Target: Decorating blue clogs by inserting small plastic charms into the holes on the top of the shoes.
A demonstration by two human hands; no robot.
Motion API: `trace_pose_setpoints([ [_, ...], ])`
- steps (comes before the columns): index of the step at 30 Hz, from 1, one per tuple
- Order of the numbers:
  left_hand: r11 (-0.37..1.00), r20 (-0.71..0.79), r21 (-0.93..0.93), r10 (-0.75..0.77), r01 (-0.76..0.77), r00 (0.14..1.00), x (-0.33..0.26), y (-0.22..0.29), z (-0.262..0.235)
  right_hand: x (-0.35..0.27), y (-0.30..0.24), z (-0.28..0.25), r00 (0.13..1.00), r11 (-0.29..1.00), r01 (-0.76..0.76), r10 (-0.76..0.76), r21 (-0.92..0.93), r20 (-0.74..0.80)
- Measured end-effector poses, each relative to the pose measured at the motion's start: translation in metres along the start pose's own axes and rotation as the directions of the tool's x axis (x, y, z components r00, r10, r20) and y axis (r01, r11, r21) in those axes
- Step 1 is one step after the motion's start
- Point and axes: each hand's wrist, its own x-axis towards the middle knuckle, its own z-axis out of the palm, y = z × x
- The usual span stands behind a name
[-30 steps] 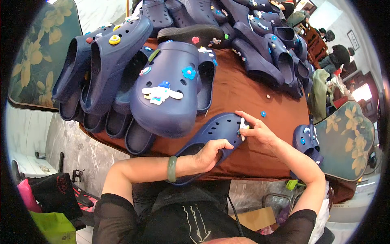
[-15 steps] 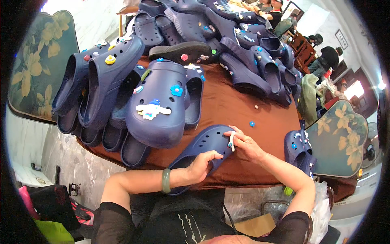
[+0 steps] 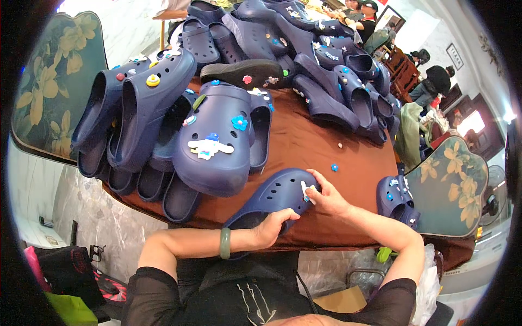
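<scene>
A navy clog [image 3: 265, 200] with holes in its upper lies tilted at the table's front edge, toe pointing away to the right. My left hand [image 3: 274, 225], with a green bangle on the wrist, grips its opening, the thumb on the upper and the other fingers hidden. At the toe, my right hand [image 3: 329, 200] has its thumb against a white shoe charm [image 3: 306, 191], the forefinger bent round the toe's front. Just left stands a larger-looking navy clog [image 3: 213, 174] with a white figure charm and a blue flower charm. A loose blue flower charm [image 3: 334, 167] rests beyond my right hand.
Navy clogs [image 3: 250, 41] are heaped at the back, with more [image 3: 130, 125] stacked on the left. A decorated pair [image 3: 392, 196] sits at the right edge of the brown-covered table [image 3: 293, 136]. Floral chair backs [image 3: 57, 87] flank it. Several people are in the far background.
The white charm now sits flatter against the clog's toe, where it stood up between my right fingers before. My right thumb has come down onto it; my left hand keeps its grip.
</scene>
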Motion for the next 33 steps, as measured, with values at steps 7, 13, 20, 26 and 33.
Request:
trace_pose_setpoints([
  [7, 0.982, -0.115, -0.189, 0.003, -0.025, 0.993, 0.009, 0.027, 0.01, 0.01, 0.004, -0.002, 0.997, 0.988, 0.008, -0.02, -0.154, -0.08],
  [13, 0.954, -0.156, -0.3, -0.062, 0.013, 0.986, 0.01, 0.027, 0.004, 0.014, -0.005, -0.002, 0.822, 0.359, 0.337, -0.563, -0.871, 0.086],
  [20, 0.968, -0.19, -0.251, -0.023, -0.026, 0.981, 0.011, 0.031, 0.011, 0.002, -0.019, 0.007, 0.762, 0.4, 0.431, -0.642, -0.809, 0.088],
  [26, 0.974, -0.237, -0.17, 0.104, -0.147, 0.966, 0.035, 0.023, 0.0, 0.02, 0.018, -0.028, 0.628, 0.136, 0.472, -0.745, -0.871, 0.225],
  [33, 0.963, -0.239, -0.25, 0.036, -0.098, 0.97, 0.029, 0.035, 0.009, 0.017, 0.001, -0.015, 0.703, 0.314, 0.411, -0.707, -0.856, 0.079],
])
